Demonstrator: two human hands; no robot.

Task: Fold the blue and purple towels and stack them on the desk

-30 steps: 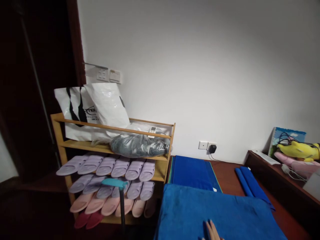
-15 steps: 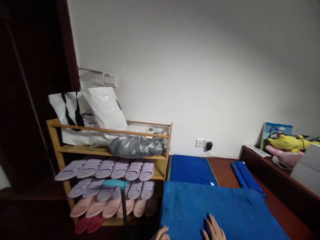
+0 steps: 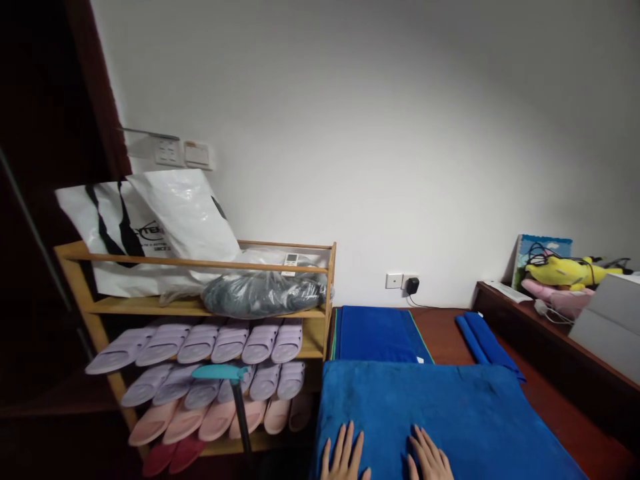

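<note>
A large blue cloth [image 3: 470, 420] lies flat across the near part of the red-brown table. My left hand [image 3: 344, 455] rests on its left part with the fingers spread and nothing held. To the right, my right hand [image 3: 428, 456] lies palm down on the same cloth, its fingers slightly apart. Behind the cloth is a folded blue cloth [image 3: 377, 335] with a green edge and a small white tag. A narrow folded blue cloth [image 3: 490, 343] sits farther right on the table. Both wrists are cut off by the bottom edge.
At the left, a wooden rack [image 3: 103, 343] carries purple and pink slippers, a white bag [image 3: 187, 213] and a plastic-wrapped dark bundle [image 3: 265, 293]. A turquoise-topped black pole [image 3: 241, 417] stands before it. A raised ledge [image 3: 540, 327] at right holds a yellow toy [image 3: 565, 272] and white boxes.
My left hand has moved forward and right onto the cloth, its fingers now spread flat. My right hand has barely moved. The rack appears farther left as the view has turned slightly right.
</note>
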